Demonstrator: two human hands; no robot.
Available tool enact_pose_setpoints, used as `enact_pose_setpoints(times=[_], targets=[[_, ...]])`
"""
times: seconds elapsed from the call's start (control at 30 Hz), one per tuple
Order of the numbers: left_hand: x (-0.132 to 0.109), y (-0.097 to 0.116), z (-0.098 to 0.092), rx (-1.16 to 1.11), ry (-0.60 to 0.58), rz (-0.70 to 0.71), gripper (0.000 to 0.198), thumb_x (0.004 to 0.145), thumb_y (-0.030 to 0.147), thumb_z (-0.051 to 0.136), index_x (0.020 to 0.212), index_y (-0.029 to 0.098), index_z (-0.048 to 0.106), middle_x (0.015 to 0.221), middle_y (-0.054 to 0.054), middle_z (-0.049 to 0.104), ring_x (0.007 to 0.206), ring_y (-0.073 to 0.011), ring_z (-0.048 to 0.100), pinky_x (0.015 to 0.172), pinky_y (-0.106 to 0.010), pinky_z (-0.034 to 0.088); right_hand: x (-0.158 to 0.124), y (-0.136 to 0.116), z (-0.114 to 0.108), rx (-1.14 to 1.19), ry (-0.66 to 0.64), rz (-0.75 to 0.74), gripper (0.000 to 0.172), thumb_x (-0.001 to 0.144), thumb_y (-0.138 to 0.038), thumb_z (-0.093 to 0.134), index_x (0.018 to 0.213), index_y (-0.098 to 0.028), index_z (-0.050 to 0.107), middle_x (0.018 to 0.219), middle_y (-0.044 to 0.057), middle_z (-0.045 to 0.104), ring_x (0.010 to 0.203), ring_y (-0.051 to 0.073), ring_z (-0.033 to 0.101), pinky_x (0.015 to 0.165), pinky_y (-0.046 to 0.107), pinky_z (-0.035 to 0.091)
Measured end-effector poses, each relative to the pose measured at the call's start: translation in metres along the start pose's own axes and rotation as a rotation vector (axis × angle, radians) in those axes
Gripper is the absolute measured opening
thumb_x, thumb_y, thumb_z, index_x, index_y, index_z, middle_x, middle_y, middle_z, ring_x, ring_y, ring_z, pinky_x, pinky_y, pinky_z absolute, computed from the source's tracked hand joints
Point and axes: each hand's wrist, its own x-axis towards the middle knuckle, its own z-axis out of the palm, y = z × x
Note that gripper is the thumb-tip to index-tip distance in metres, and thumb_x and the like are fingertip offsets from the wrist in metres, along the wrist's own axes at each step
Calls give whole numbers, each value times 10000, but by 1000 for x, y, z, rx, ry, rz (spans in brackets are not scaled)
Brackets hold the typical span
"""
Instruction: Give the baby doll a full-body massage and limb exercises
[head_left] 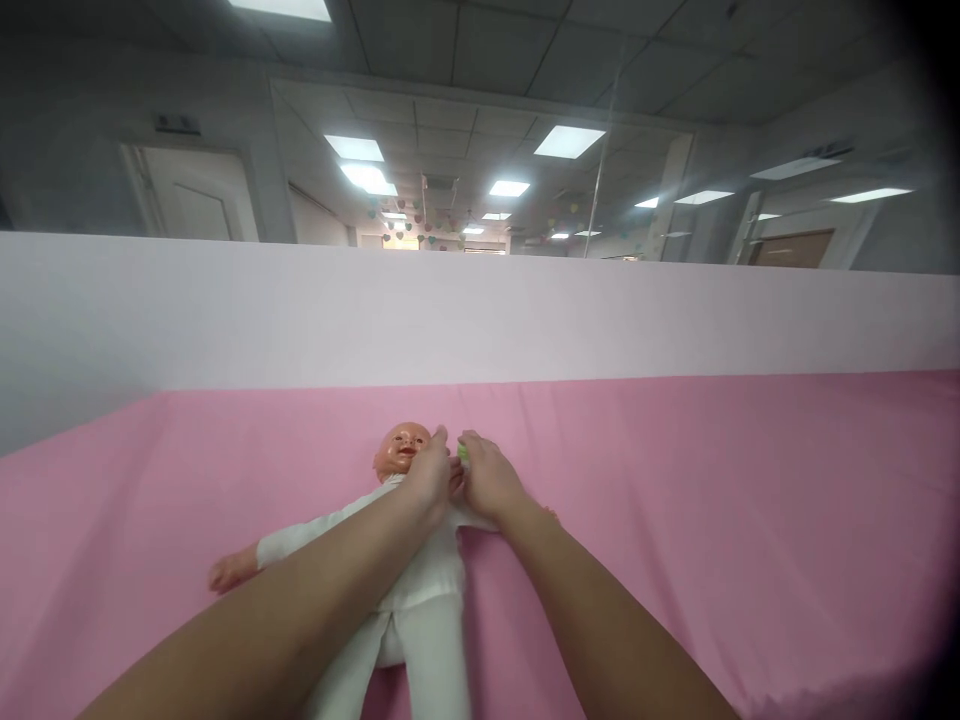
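A baby doll (429, 575) in white clothes lies on its back, its bald head (397, 450) toward the far side and one arm stretched out to the left. Over the doll's upper chest, beside its face, is my left hand (431, 475), thumb up and fingers curled; what they close on, if anything, is hidden. My right hand (489, 478) is close beside it, above the doll's shoulder, with fingers bent around a small light-green object (463, 453). Only a sliver of that object shows, so its kind is unclear. My forearms cover part of the doll's body.
Pink cloth (675, 520) with soft creases covers the surface under the doll. A low white wall (480, 315) runs along the back. Beyond it are a glass pane, a white door (199, 195) and lit ceiling panels (570, 142).
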Motion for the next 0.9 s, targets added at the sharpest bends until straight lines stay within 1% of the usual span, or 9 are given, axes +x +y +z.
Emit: enact_pose_setpoints(times=[0.13,0.27,0.33,0.47,0.53,0.6,0.67,0.8,0.9], targets=[[12,5,7,-155,47,-195,484,1010,628,356,1057,177,527,929,-135,677,884,-270,724,773,-384,601,0,-5,-2,-4,-6,-5,694,759,-132,692,1426,-173,505,1518,145,511,1316,291,542,1083,391,460],[5,13,9,-267,71,-237,438,1015,558,426,1072,140,546,1018,-164,679,991,-270,710,829,-361,593,-2,-4,-1,-7,-29,26,761,769,-163,687,1489,-152,443,1578,158,446,1326,292,537,1101,406,454],[-5,16,7,-314,86,-221,425,1007,537,475,1068,127,570,1063,-178,682,1034,-269,702,872,-351,584,-3,-4,0,-10,-43,35,792,786,-189,671,1530,-132,404,1627,163,386,1408,309,470,1159,434,409],[-26,22,-12,-406,122,-135,413,994,523,529,1048,127,632,1067,-163,701,1043,-238,703,935,-312,563,-8,-17,2,-39,-37,59,849,792,-193,618,1592,-122,343,1700,145,252,1570,390,184,1262,611,191],[-33,25,-27,-461,120,-81,403,996,505,528,1029,127,664,1001,-139,713,975,-226,711,900,-309,573,-14,-36,0,-35,17,-26,871,791,-155,562,1619,-120,295,1716,120,212,1595,358,113,1285,608,133],[-39,28,-42,-531,92,-58,387,984,492,541,983,131,681,915,-113,711,868,-227,712,813,-324,589,-23,-61,-3,10,59,-245,919,762,-108,515,1639,-118,242,1726,91,178,1607,287,94,1313,528,128],[-46,33,-52,-602,60,-57,375,962,493,570,943,135,679,866,-96,702,801,-228,707,741,-328,593,-32,-86,-5,97,-30,-490,1060,682,-124,543,1659,-98,133,1738,87,107,1609,286,85,1318,494,160],[-60,40,-62,-706,-31,-9,343,939,467,602,941,132,677,851,-89,691,785,-230,711,725,-327,600,-39,-107,-5,148,-154,-505,1205,627,-162,592,1657,-75,-27,1738,116,-33,1607,329,62,1316,518,143],[-60,43,-71,-698,-132,-10,337,926,452,618,969,126,692,841,-89,692,764,-237,713,740,-347,614,-36,-103,-5,94,-220,-406,1176,788,-326,691,1655,-97,-71,1727,135,-86,1602,364,-7,1305,572,93]])
